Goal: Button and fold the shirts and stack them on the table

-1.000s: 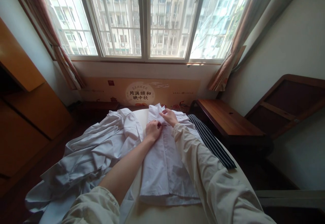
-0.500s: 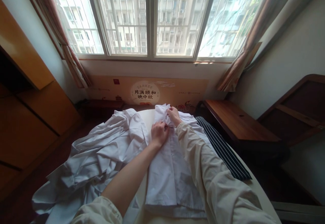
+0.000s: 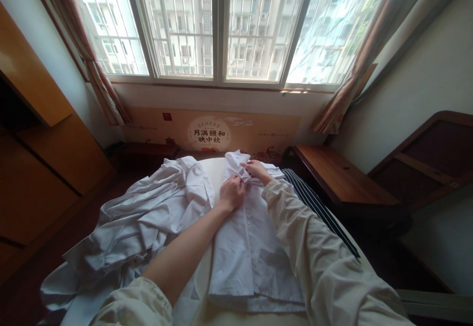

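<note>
A white button-up shirt (image 3: 247,252) lies flat, front up, along the middle of a pale table (image 3: 212,168). My left hand (image 3: 232,191) is closed in a pinch on the shirt's front placket just below the collar. Close beside it, my right hand (image 3: 257,170) pinches the cloth at the collar (image 3: 233,160). Both hands sit at the shirt's far end, almost touching each other. My forearms run along the shirt, and the right sleeve hides part of its right side.
A crumpled heap of white garments (image 3: 136,227) covers the table's left half and hangs over its edge. A dark striped cloth (image 3: 314,205) lies right of the shirt. A wooden side table (image 3: 343,180) stands at the right, a wooden cabinet (image 3: 44,168) at the left, a printed board (image 3: 210,131) under the window.
Both hands stayed at the shirt's collar end with small finger shifts; my right hand now sits slightly lower and flatter on the collar. The view shifted a little.
</note>
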The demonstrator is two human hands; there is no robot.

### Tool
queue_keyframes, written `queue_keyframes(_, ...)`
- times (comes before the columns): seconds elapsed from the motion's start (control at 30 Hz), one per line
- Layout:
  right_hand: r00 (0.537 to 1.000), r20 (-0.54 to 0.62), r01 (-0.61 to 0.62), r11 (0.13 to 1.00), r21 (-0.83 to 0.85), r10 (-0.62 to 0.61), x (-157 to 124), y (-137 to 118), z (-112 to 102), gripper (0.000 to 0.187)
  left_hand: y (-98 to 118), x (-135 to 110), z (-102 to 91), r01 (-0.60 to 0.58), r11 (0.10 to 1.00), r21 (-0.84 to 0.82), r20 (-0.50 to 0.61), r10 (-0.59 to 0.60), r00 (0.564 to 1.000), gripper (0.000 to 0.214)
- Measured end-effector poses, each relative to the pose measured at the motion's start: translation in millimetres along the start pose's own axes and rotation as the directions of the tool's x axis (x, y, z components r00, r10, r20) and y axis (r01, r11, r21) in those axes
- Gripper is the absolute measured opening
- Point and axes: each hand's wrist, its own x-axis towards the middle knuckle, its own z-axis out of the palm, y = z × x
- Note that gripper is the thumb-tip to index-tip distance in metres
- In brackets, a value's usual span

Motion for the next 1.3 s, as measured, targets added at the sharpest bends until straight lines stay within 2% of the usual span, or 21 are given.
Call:
queue_keyframes(0.1, 0.991, 0.058, 0.124, 0.980, -0.155, -0.117, -14.3, 7.8, -7.9, 0.028, -11.2, 25.6, -5.0, 0.141, 0.986, -0.089, -0.058, -0.146, 0.988, 0.023)
queue_keyframes(0.17, 0.972, 0.097, 0.234, 0.933, -0.273, -0.216, -23.7, 14.6, -9.6, 0.026, -20.4, 50.7, -11.5, 0.156, 0.980, -0.122, -0.081, -0.167, 0.983, 0.023)
queue_keyframes(0.23, 0.958, 0.087, 0.285, 0.896, -0.339, -0.272, -31.5, 21.4, -7.7, 0.023, -29.0, 78.6, -17.8, 0.144, 0.976, -0.160, -0.030, -0.151, 0.988, 0.026)
queue_keyframes(0.37, 0.965, -0.007, 0.251, 0.924, -0.287, -0.264, -40.2, 32.9, 2.5, 0.021, -38.9, 128.1, -21.1, 0.128, 0.965, -0.230, 0.093, -0.109, 0.990, 0.040)
queue_keyframes(0.5, 0.964, -0.045, 0.252, 0.953, -0.168, -0.263, -43.2, 44.1, 10.6, 0.027, -40.8, 158.2, -10.7, 0.186, 0.941, -0.282, 0.244, -0.118, 0.963, 0.049)
queue_keyframes(0.6, 0.954, -0.063, 0.284, 0.950, -0.127, -0.294, -44.4, 51.0, 12.9, 0.027, -42.0, 170.6, -1.2, 0.250, 0.920, -0.302, 0.346, -0.138, 0.928, 0.053)
queue_keyframes(0.7, 0.950, -0.073, 0.294, 0.948, -0.122, -0.304, -45.6, 54.5, 13.9, 0.028, -44.5, 177.7, 6.2, 0.280, 0.904, -0.322, 0.391, -0.143, 0.909, 0.056)
queue_keyframes(0.83, 0.956, -0.077, 0.275, 0.956, -0.101, -0.283, -47.0, 55.6, 15.1, 0.034, -47.9, 180.2, 12.8, 0.287, 0.893, -0.347, 0.398, -0.137, 0.907, 0.036)
queue_keyframes(0.97, 0.968, -0.080, 0.230, 0.967, -0.109, -0.239, -48.5, 54.2, 15.7, 0.037, -50.0, 181.2, 14.5, 0.298, 0.885, -0.358, 0.359, -0.164, 0.919, 0.022)
queue_keyframes(1.1, 0.966, -0.116, 0.207, 0.961, -0.182, -0.230, -51.8, 50.0, 14.8, 0.037, -50.3, 187.4, 12.7, 0.311, 0.878, -0.364, 0.238, -0.235, 0.942, 0.021)
queue_keyframes(1.3, 0.974, -0.127, 0.135, 0.930, -0.343, -0.188, -60.8, 40.5, 14.7, 0.034, -46.9, 191.0, 23.7, 0.373, 0.857, -0.357, 0.170, -0.333, 0.928, 0.024)
